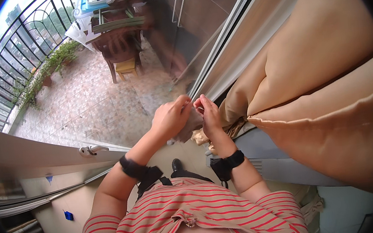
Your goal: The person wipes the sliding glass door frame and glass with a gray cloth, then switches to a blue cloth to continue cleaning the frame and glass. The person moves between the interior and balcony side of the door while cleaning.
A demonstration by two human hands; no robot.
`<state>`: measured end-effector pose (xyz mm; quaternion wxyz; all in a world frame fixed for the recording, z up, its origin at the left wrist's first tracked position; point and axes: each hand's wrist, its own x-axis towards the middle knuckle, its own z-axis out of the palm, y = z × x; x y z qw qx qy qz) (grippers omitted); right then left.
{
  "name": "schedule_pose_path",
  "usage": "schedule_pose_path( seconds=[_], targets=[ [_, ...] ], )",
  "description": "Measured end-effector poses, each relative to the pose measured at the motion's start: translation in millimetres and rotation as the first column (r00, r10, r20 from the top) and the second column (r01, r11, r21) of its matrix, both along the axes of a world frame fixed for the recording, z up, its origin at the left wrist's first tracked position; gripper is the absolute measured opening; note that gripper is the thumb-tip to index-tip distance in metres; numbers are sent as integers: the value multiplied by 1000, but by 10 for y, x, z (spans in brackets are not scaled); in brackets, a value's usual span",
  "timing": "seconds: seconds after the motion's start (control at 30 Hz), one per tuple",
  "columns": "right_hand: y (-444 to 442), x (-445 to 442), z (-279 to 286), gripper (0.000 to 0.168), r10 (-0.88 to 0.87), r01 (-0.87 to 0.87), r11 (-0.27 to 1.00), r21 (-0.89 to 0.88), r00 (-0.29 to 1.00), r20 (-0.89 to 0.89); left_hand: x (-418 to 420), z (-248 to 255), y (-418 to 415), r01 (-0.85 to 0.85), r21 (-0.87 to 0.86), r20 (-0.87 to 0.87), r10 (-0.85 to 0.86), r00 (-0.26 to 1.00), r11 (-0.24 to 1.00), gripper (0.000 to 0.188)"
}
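My left hand is raised in front of me beside the edge of a glass door, its fingers bent around the upper part of a crumpled grey cloth. The cloth hangs between my two hands, partly hidden behind the left one. Close on its right is my right hand, thumb and fingers drawn together near the cloth's top; whether they grip it cannot be seen. Both forearms wear black straps with small black devices. Behind the hands runs the white door frame.
Tan curtains hang at the right above a grey cabinet-like unit. A door handle sticks out at the left. Beyond the glass are a wooden chair, yellow stool, potted plants and railing. A blue object lies lower left.
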<state>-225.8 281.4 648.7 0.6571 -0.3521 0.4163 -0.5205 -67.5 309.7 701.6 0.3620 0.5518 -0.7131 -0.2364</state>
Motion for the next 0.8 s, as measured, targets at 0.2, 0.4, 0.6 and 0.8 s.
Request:
schedule_pose_path(
  seconds=[0.2, 0.4, 0.6, 0.8],
  targets=[
    [-453, 90, -124, 29, -39, -10, 993, 116, 911, 412, -603, 269, -707, -93, -9, 297, 92, 951, 996, 21],
    [-516, 151, -635, 29, -122, 124, 992, -9, 983, 141, -750, 258, -767, -130, -131, 374, 171, 912, 983, 6],
    [-552, 103, -731, 28, -152, 151, 988, 18, 977, 152, -780, 277, -800, -124, -124, 434, 166, 886, 985, 8],
    [-597, -57, -721, 27, -186, 186, 983, 15, 972, 143, -875, 298, -863, -92, -95, 424, 124, 897, 991, 6]
  ],
)
